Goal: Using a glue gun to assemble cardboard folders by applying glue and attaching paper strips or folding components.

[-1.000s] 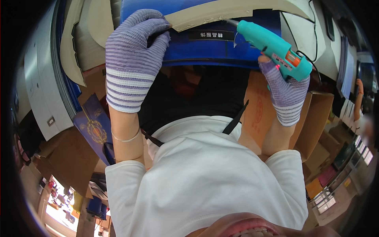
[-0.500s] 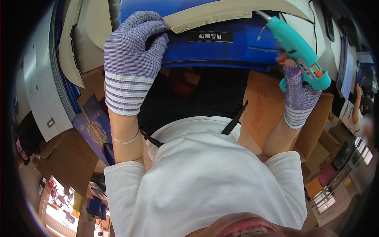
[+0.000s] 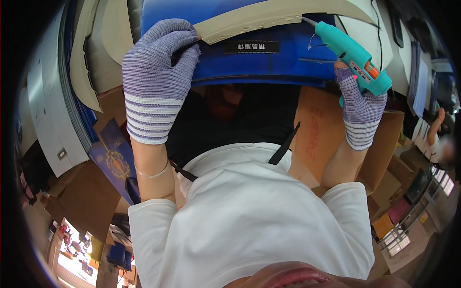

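My left hand (image 3: pixel 165 72), in a purple-and-white striped knit glove, pinches the left end of a curved beige cardboard strip (image 3: pixel 254 21). Blobs and ridges of clear glue show along the strip's near edge. It lies on a glossy blue board (image 3: pixel 240 65) with a small black label (image 3: pixel 252 46). In my right hand (image 3: pixel 360 105), gloved alike with bare fingertips, is a teal hot glue gun (image 3: pixel 348 50). The gun's metal nozzle points left at the strip's right part, at or very close to its edge. A thin thread of glue hangs below the nozzle.
More curved beige cardboard pieces (image 3: pixel 84 62) lie at the left, beside a stack of grey-backed boards (image 3: pixel 53 105). Below them is a blue printed bag (image 3: pixel 114 156). An open cardboard box (image 3: pixel 312 134) stands at the right of my lap. Another person's arm (image 3: pixel 436 126) shows at far right.
The glue gun has moved left and slightly down, bringing its nozzle to the strip's edge. My left hand and the strip have shifted slightly left.
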